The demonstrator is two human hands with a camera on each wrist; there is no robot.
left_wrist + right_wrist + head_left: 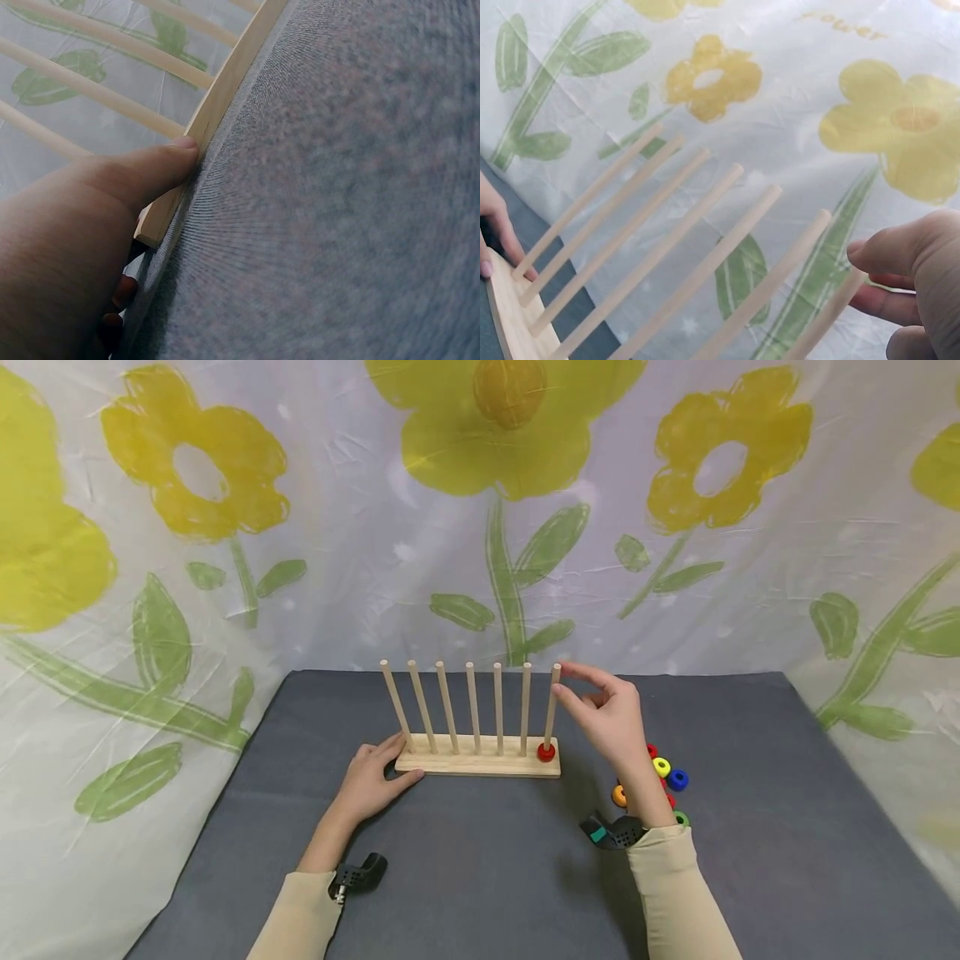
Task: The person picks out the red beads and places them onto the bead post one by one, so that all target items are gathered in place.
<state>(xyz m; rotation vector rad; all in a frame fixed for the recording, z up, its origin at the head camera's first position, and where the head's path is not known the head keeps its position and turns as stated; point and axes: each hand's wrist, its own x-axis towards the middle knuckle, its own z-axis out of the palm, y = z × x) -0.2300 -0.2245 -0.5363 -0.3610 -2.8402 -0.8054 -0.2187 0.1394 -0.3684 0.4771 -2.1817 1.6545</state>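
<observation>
A person sits or stands over a table covered in dark grey cloth (480, 868), facing a flower-printed backdrop (330, 627). At the far middle is a wooden rack: a flat base (480, 765) with a row of seven pegs (474, 710). One red ring (546, 753) sits at the foot of the rightmost peg (551, 710). The left hand (371, 781) grips the base's left end, thumb along the near edge. The right hand (611, 710) is at the top of the rightmost peg, thumb and forefinger loosely parted around it; no ring shows between them, and whether they touch the wood cannot be told. Loose rings, among them a blue ring (677, 783), lie to the right, partly hidden by the right forearm (647, 789). The rack looks stiff and fairly light, best steadied by its base; the rings look hard, smooth and light, best pinched at the rim.
</observation>
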